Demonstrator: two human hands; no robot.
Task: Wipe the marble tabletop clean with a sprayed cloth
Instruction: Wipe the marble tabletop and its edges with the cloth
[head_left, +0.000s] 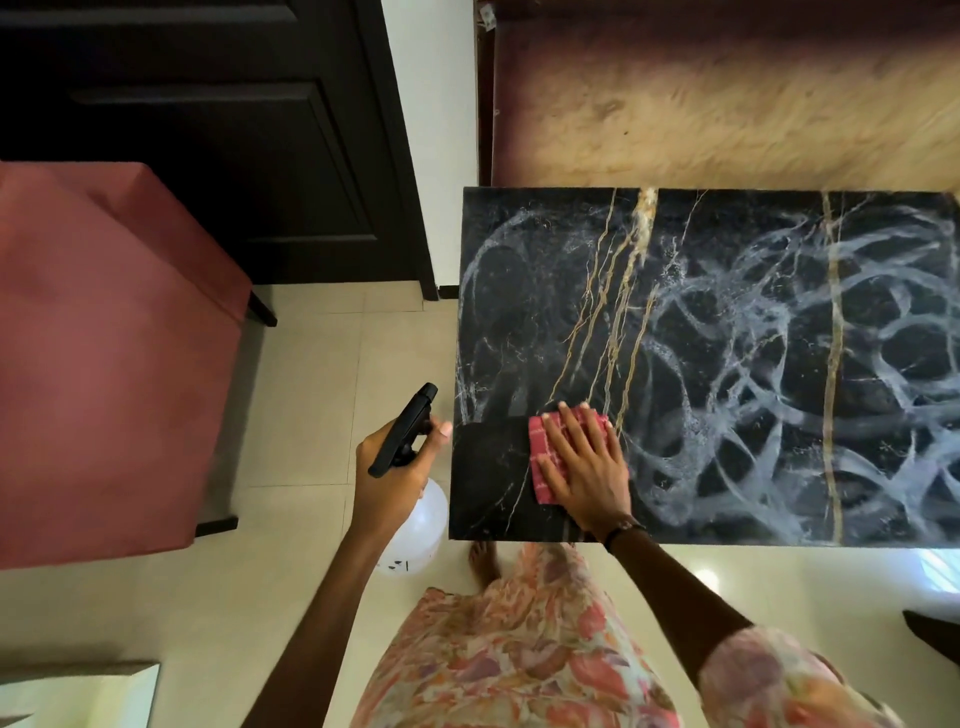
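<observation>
The black marble tabletop (727, 291) with gold veins is covered in white, foamy swirl marks over most of its surface. A dark wiped patch lies at its near left corner. My right hand (584, 462) lies flat, fingers straight, pressing a red checked cloth (540, 441) onto the marble beside that patch. My left hand (395, 467) grips a white spray bottle (415, 530) by its black trigger head, held over the floor just left of the table's edge.
A pink upholstered chair (104, 353) stands to the left on the cream tiled floor (311, 364). A dark wooden door (208, 130) is behind it. A shaggy tan rug or throw (727, 104) lies beyond the table's far edge.
</observation>
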